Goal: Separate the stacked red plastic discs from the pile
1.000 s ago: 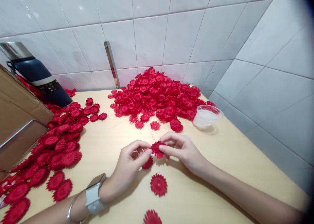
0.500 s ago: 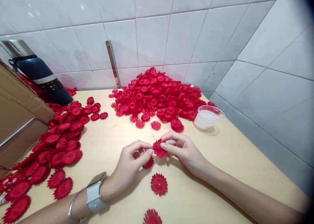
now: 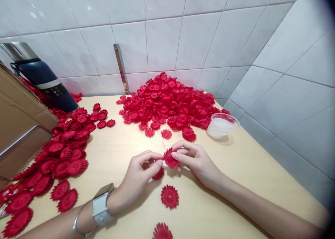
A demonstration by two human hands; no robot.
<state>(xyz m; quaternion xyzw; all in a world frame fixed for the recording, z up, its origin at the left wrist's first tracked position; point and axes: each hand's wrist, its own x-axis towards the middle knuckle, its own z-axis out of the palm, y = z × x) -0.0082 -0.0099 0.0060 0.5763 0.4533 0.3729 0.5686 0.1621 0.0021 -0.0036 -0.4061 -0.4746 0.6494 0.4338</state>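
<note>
While left hand [image 3: 142, 171] and right hand [image 3: 196, 161], tips closed, are pinching one red flower [image 3: 169, 160], a flower pile [image 3: 167, 104] is lying beyond it.

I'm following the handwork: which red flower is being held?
The red flower pinched by the right hand, with the left hand at its edge; the others lie on the table or in heaps.
</note>
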